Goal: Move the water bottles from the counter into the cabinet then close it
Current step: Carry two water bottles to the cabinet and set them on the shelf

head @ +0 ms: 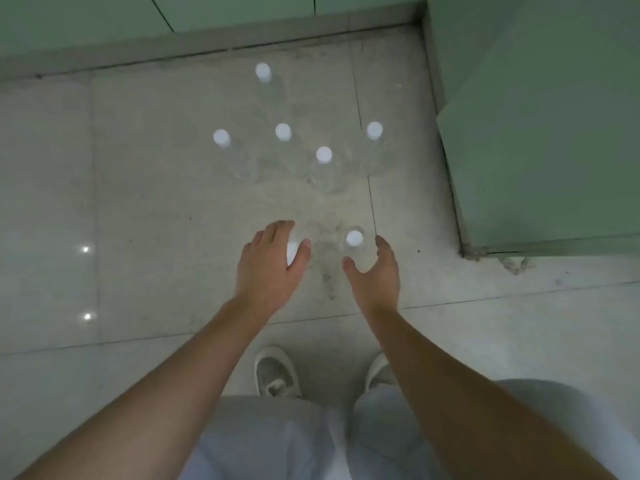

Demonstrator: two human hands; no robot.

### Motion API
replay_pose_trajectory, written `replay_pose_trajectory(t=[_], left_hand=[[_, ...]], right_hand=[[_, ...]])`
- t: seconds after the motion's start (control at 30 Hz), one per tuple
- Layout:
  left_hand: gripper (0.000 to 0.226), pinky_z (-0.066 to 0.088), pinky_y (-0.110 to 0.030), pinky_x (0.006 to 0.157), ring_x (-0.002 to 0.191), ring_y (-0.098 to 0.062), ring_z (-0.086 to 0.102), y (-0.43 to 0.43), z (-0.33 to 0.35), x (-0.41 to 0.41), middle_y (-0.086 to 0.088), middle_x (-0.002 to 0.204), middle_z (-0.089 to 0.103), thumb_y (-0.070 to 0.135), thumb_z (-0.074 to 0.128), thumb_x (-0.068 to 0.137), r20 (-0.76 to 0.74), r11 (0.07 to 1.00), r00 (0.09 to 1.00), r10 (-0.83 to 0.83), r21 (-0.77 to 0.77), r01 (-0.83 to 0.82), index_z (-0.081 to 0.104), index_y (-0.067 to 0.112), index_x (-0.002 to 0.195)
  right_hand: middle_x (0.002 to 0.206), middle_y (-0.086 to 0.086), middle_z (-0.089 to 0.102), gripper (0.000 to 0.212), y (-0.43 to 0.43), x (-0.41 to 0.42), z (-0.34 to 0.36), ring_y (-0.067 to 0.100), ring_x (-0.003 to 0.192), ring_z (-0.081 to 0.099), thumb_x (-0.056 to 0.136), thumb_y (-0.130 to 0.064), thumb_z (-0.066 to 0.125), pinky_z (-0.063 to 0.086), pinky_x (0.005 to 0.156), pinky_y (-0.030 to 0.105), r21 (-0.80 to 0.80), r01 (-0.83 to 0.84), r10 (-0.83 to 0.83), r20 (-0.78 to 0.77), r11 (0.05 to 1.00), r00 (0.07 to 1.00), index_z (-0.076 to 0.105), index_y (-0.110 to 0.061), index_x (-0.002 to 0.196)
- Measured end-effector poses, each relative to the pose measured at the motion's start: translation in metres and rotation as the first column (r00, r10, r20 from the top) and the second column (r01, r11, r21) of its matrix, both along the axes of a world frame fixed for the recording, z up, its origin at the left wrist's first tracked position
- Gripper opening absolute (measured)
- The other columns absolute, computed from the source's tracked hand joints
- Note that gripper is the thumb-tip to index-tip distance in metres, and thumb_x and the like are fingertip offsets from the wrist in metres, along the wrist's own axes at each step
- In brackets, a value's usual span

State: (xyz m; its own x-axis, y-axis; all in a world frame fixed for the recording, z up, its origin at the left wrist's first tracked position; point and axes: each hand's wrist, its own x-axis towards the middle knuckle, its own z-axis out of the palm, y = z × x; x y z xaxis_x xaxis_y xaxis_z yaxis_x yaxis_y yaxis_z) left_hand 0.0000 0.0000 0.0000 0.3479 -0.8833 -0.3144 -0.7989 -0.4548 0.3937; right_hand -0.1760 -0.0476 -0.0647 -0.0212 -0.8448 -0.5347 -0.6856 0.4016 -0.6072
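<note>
White-capped bottles (354, 238) at both hands (270, 261)

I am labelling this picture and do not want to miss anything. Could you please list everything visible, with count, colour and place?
water bottles: seven, clear with white caps, upright on the floor; five farther off, two by the hands
floor: grey tiles, whole lower view
cabinet: one, pale green, right
wall panels: pale green, along the top
light spots: two, white, left tile
shoes: two, whitish, bottom centre
trousers: light grey, bottom
left hand: one, curled round the cap of the near-left bottle
right hand: one, open, beside the near-right bottle
</note>
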Motion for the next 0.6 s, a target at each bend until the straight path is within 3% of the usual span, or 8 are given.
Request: replay_pose_trajectory(t=[0.1, 0.23, 0.43, 0.6], left_hand=[[0.065, 0.043, -0.043, 0.099, 0.124, -0.031, 0.055, -0.021, -0.048, 0.01, -0.008, 0.141, 0.057, 0.055, 0.032, 0.096, -0.018, 0.998, 1.0, -0.025, -0.051, 0.024, 0.053, 0.012, 0.14], [0.058, 0.04, -0.044, 0.107, 0.132, -0.029, 0.05, -0.048, -0.095, 0.026, -0.008, 0.148, 0.051, 0.049, 0.043, 0.102, -0.023, 0.997, 0.999, -0.031, -0.075, 0.03, 0.047, 0.012, 0.146], [0.069, 0.042, -0.041, 0.107, 0.134, -0.024, 0.049, -0.086, -0.124, 0.028, -0.004, 0.149, 0.05, 0.058, 0.05, 0.097, -0.118, 0.995, 0.991, 0.062, -0.076, -0.071, 0.041, 0.016, 0.15], [0.073, 0.046, -0.04, 0.105, 0.129, -0.018, 0.054, -0.105, -0.131, 0.02, 0.001, 0.145, 0.053, 0.058, 0.062, 0.09, -0.265, 0.961, 0.945, 0.192, -0.147, -0.236, 0.039, 0.021, 0.15]], right_hand=[[0.136, -0.012, 0.056, 0.073, 0.001, 0.012, -0.047, 0.01, 0.126, 0.052, 0.077, -0.039, 0.079, 0.045, 0.103, 0.029, -0.082, 0.103, -0.098, 0.069, 0.991, 0.993, 0.045, -0.033, 0.142], [0.122, -0.021, 0.062, 0.065, -0.001, 0.014, -0.088, 0.004, 0.114, 0.058, 0.073, -0.034, 0.083, 0.052, 0.1, 0.034, -0.118, 0.219, -0.195, 0.187, 0.968, 0.963, 0.054, -0.039, 0.131], [0.112, -0.022, 0.065, 0.059, -0.018, 0.016, -0.106, 0.002, 0.104, 0.062, 0.069, -0.035, 0.082, 0.054, 0.092, 0.027, -0.223, 0.172, -0.125, 0.207, 0.96, 0.97, 0.057, -0.04, 0.123], [0.102, -0.032, 0.063, 0.052, -0.031, 0.017, -0.107, -0.017, 0.095, 0.058, 0.072, -0.036, 0.079, 0.044, 0.078, 0.007, -0.242, 0.181, -0.13, 0.213, 0.953, 0.968, 0.058, -0.046, 0.119]])
